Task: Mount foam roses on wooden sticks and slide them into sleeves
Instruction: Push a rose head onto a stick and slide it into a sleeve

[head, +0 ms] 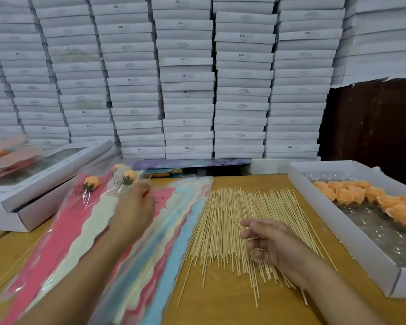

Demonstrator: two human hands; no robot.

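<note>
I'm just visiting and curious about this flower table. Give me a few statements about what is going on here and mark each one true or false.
1. The loose foam roses lie in a white tray on the right side. True.
2. The right hand pinches a single stick lifted off the stick pile. True.
3. The roses are blue. False: they are orange.
4. The left hand rests idle on the bare table. False: it holds a sleeved rose over the pile of sleeves.
5. Stacks of white boxes fill the background. True.
</note>
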